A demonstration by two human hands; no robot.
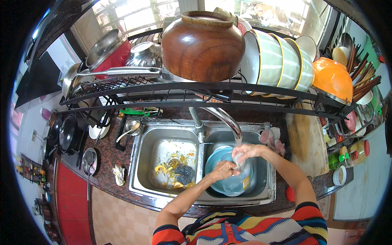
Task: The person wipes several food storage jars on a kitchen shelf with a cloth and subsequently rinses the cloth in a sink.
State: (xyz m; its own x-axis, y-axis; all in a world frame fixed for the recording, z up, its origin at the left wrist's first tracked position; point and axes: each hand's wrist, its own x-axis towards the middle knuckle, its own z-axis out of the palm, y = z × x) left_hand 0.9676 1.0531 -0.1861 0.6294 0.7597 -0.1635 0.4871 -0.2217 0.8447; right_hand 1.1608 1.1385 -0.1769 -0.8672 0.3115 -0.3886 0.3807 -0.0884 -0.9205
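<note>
Under the curved metal faucet (223, 118), my left hand (225, 170) grips the rim of a clear container, whose kind I cannot tell for sure. My right hand (247, 152) is at the container's mouth with bent fingers, blurred in the running water; whether it holds anything is unclear. Both hands are over a light blue basin (213, 162) in the right sink bowl (263, 183). A large clear vessel (234, 183) with a yellow label is inside the basin. The left sink bowl (147, 153) holds yellow food scraps (163, 168) and a dark scouring pad (184, 174).
Above the sink, a black dish rack (196, 105) carries a brown wooden bowl (202, 49), striped bowls (269, 61) and an orange bowl (333, 78). A wooden cutting board (306, 147) and a pink cloth (272, 139) are at right. A ladle in a metal bowl (89, 162) and a crumpled cloth (118, 175) lie left.
</note>
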